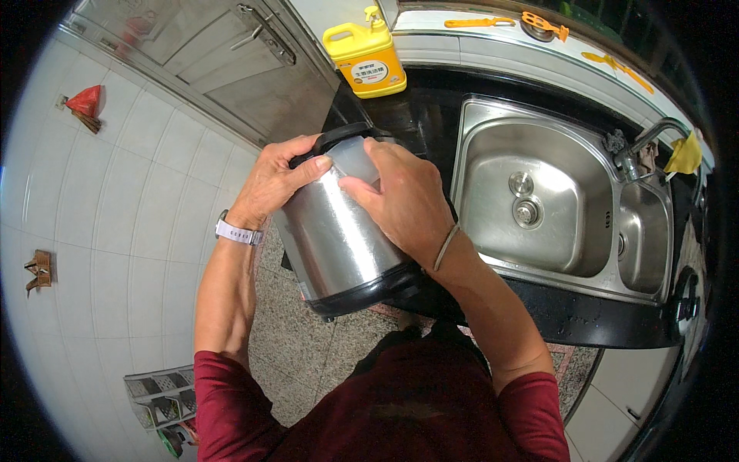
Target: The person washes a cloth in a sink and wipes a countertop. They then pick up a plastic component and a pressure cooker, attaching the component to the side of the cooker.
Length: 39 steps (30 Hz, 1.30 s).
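Observation:
A brushed-steel electric cooker [339, 239] with black rims leans tilted near the counter's left end, its side turned up toward me. My left hand [281, 173] is closed on its upper edge, fingers curled over the black rim and thumb pressing beside a small translucent plastic cup [354, 159]. From the other side my right hand [408, 192] pinches the cup between thumb and fingers, close against the cooker's upper side. Whether the cup is attached to the cooker, I cannot tell.
To the right lies a double steel sink [531, 196] with a tap [643, 146], set in a black counter [600, 312]. A yellow detergent jug [366, 65] stands behind the cooker. Orange utensils [481, 23] rest on the window ledge. White tiled wall [69, 208] bounds the left side.

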### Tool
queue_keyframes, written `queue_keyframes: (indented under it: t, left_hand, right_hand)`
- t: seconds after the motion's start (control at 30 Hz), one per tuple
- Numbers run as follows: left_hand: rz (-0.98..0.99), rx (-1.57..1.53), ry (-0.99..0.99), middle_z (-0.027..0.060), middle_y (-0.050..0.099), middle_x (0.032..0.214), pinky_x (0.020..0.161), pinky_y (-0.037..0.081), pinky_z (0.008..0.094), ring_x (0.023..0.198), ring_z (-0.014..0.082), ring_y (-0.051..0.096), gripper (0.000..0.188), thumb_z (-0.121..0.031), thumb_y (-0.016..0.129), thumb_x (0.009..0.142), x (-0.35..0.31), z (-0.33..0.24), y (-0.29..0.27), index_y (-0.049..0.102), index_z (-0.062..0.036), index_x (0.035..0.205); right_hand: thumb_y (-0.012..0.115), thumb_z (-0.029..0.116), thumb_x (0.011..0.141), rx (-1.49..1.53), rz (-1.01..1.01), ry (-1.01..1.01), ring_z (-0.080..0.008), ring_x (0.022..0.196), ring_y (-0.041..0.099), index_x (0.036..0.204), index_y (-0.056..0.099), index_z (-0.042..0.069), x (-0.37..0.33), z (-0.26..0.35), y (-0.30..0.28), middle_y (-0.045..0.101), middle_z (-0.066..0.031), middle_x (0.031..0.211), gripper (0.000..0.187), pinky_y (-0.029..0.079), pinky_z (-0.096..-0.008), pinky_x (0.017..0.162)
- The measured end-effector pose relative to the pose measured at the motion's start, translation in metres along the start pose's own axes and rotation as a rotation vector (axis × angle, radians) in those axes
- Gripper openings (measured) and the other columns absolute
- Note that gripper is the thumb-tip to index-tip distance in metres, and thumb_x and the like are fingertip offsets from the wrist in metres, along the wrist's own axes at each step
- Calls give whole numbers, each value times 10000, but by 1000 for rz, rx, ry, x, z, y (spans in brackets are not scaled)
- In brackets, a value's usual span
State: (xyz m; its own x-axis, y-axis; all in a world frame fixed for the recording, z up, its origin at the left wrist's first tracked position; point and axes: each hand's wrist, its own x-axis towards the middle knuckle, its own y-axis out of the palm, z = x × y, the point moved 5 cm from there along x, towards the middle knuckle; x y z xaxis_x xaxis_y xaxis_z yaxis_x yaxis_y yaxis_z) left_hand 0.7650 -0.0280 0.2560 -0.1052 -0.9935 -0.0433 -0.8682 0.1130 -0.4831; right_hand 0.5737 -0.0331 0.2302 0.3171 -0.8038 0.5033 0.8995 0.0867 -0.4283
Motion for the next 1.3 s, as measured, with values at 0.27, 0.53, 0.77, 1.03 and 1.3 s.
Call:
queue_keyframes:
  t: [0.27, 0.53, 0.77, 1.03, 1.3]
  left_hand:
    - [6, 53, 19, 44, 695, 1064, 881, 486, 299, 972, 138, 607, 415, -313, 725, 922, 3, 2, -1, 696, -40, 1232]
    - [-9, 71, 16, 52, 706, 1056, 885, 489, 297, 975, 129, 606, 388, -284, 707, 941, 3, 0, 0, 690, -34, 1238]
    - [-59, 130, 20, 37, 709, 1044, 870, 493, 284, 953, 116, 608, 346, -255, 694, 956, 2, 6, -3, 695, -11, 1202]
    - [-132, 58, 57, 16, 704, 1006, 842, 492, 266, 926, 97, 599, 329, -251, 718, 944, -5, 12, -6, 707, -7, 1165]
    - [-167, 119, 97, -7, 694, 986, 815, 487, 246, 888, 77, 586, 334, -257, 727, 939, -7, 17, -11, 711, -4, 1157]
  right_hand:
    - [768, 308, 833, -53, -79, -74, -378, 879, 675, 1205, 581, -91, -3, -1, 3, 653, -219, 988, 577, 552, -424, 758]
    - [779, 295, 842, -12, -36, 9, -394, 954, 686, 1185, 616, -114, -2, 1, -3, 670, -274, 1084, 559, 556, -409, 839]
    - [788, 254, 824, 15, -35, -46, -392, 971, 681, 1203, 610, -111, -5, -1, -3, 666, -269, 1108, 556, 551, -405, 853]
    - [811, 215, 789, 112, -73, -53, -364, 928, 685, 1196, 626, -87, -8, -6, -6, 660, -247, 1142, 540, 555, -385, 824]
    - [807, 244, 794, 200, -56, 25, -408, 959, 649, 1142, 624, -87, -11, -12, 1, 623, -248, 1060, 514, 540, -429, 845]
